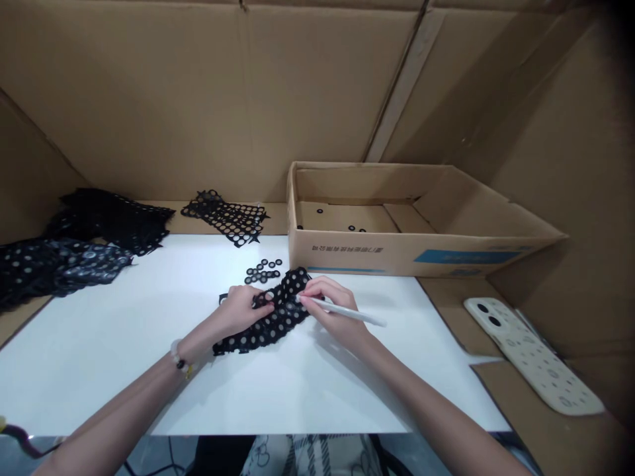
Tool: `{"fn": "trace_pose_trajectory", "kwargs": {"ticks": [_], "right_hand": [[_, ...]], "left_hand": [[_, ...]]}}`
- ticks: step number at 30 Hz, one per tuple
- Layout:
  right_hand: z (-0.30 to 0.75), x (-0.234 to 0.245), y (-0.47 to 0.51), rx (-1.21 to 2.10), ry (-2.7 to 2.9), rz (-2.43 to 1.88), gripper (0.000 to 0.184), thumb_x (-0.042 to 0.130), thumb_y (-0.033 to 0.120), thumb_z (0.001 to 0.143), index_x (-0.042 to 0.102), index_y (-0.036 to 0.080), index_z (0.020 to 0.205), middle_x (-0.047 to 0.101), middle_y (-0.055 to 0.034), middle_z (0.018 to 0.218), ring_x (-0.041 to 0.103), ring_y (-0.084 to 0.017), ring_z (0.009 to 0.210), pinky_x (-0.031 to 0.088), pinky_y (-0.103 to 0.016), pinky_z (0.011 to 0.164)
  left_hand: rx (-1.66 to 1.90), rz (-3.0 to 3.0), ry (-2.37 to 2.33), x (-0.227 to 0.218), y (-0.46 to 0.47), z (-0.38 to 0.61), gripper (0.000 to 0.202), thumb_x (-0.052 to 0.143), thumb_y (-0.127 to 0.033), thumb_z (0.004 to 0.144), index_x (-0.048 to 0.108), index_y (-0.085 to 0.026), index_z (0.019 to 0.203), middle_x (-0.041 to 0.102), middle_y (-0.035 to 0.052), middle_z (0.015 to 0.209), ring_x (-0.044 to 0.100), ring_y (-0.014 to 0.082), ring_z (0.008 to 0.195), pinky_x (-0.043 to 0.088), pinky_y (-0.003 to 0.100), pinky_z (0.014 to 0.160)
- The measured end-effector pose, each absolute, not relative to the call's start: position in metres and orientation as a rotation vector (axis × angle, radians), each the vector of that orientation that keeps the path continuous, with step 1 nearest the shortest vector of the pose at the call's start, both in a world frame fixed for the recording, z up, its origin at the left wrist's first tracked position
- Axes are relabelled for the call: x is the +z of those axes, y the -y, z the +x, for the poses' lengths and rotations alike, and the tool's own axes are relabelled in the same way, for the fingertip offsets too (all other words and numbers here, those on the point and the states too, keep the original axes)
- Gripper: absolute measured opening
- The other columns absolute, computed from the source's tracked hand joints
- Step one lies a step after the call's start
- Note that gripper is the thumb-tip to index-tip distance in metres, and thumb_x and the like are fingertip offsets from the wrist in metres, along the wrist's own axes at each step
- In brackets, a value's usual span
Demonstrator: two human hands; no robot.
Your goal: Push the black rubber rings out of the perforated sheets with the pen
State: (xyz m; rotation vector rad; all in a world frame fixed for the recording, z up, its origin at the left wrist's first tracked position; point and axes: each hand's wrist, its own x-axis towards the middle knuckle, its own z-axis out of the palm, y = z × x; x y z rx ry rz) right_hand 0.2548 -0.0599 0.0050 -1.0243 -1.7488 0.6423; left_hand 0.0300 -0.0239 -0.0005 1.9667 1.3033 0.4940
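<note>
Far left, a heap of black perforated sheet [59, 264] lies bunched at the edge of the white-topped bench [89, 370], many of its holes still holding pale-centred rings; a second dark sheet [112, 218] overlaps it behind. A dark cable [22, 441] shows at the lower-left corner. Further right, a flat black lattice [225, 217] lies on the cardboard ledge, overhanging the bench edge. A small cluster of loose black rings [262, 270] sits on the white surface, just above the work. The black perforated strip [262, 329] lies curved between both hands, near the bench's middle. Left hand [238, 312], with a beaded bracelet [179, 357] at the wrist, has its fingers [260, 305] curled closed over the strip. Right hand [325, 305] pinches a white stylus [350, 312] narrowly, its near end at the strip. Beyond stands an open cardboard box [426, 258], a few black rings [352, 228] on its floor. Far right, a cream perforated panel [533, 354] rests on cardboard [546, 423]. Cardboard walls [198, 86] enclose the bench.
</note>
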Motion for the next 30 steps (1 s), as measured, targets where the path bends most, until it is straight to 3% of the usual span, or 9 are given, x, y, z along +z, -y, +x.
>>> {"fn": "trace_pose_trajectory", "kwargs": {"ticks": [6, 12, 15, 20, 24, 27, 30], "right_hand": [[0.25, 0.001, 0.064, 0.783, 1.691, -1.205, 0.009, 0.062, 0.026, 0.083, 0.067, 0.021, 0.078, 0.068, -0.0007, 0.069, 0.061, -0.015, 0.06, 0.047, -0.025, 0.054], [0.247, -0.004, 0.066, 0.827, 1.682, -1.163, 0.009, 0.063, 0.027, 0.083, 0.068, 0.021, 0.08, 0.069, -0.0005, 0.069, 0.061, -0.014, 0.057, 0.047, -0.024, 0.053], [0.248, -0.006, 0.067, 0.819, 1.691, -1.148, 0.009, 0.064, 0.027, 0.083, 0.069, 0.021, 0.079, 0.07, -0.0012, 0.071, 0.062, -0.015, 0.058, 0.047, -0.025, 0.054], [0.249, -0.005, 0.068, 0.826, 1.703, -1.144, 0.01, 0.065, 0.028, 0.083, 0.069, 0.02, 0.08, 0.071, -0.0021, 0.073, 0.062, -0.014, 0.057, 0.047, -0.024, 0.053], [0.259, -0.001, 0.064, 0.818, 1.75, -1.113, 0.019, 0.054, 0.032, 0.09, 0.069, 0.021, 0.096, 0.07, -0.0012, 0.073, 0.064, -0.015, 0.061, 0.05, -0.025, 0.059], [0.268, 0.002, 0.058, 0.728, 1.747, -1.097, 0.026, 0.043, 0.033, 0.096, 0.067, 0.023, 0.092, 0.071, -0.002, 0.078, 0.067, -0.017, 0.07, 0.051, -0.028, 0.069], [0.271, 0.003, 0.054, 0.757, 1.724, -1.083, 0.014, 0.055, 0.037, 0.09, 0.055, 0.024, 0.086, 0.072, -0.0052, 0.103, 0.066, -0.022, 0.096, 0.047, -0.033, 0.084]], "left_hand": [[0.397, 1.787, -1.105, 0.007, 0.019, 0.021, 0.019, 0.062, -0.036, 0.074, 0.056, -0.018, 0.069, 0.059, -0.0025, 0.066, 0.054, 0.0169, 0.066, 0.043, 0.028, 0.067], [0.413, 1.633, -1.043, 0.016, 0.027, 0.032, 0.023, 0.063, -0.026, 0.068, 0.063, -0.018, 0.09, 0.065, 0.0004, 0.081, 0.059, 0.0191, 0.08, 0.046, 0.031, 0.078], [0.486, 1.664, -1.07, 0.017, 0.032, 0.039, 0.017, 0.063, -0.031, 0.072, 0.062, -0.017, 0.081, 0.062, -0.0003, 0.075, 0.057, 0.0178, 0.075, 0.044, 0.028, 0.072], [0.536, 1.78, -1.106, 0.015, 0.039, 0.044, 0.027, 0.064, -0.043, 0.077, 0.06, -0.016, 0.073, 0.062, 0.0003, 0.073, 0.055, 0.0175, 0.073, 0.043, 0.027, 0.069], [0.539, 1.874, -1.154, 0.016, 0.041, 0.042, 0.028, 0.059, -0.039, 0.082, 0.059, -0.016, 0.065, 0.06, -0.0004, 0.066, 0.055, 0.0161, 0.067, 0.042, 0.026, 0.065], [0.434, 1.827, -1.053, 0.022, 0.038, 0.037, 0.03, 0.057, -0.037, 0.084, 0.056, -0.016, 0.063, 0.055, -0.002, 0.057, 0.052, 0.0129, 0.055, 0.04, 0.024, 0.055], [0.303, 1.728, -0.906, 0.033, 0.033, 0.029, 0.029, 0.059, -0.04, 0.083, 0.06, -0.016, 0.069, 0.055, -0.0015, 0.055, 0.05, 0.0112, 0.049, 0.037, 0.021, 0.046]]}}
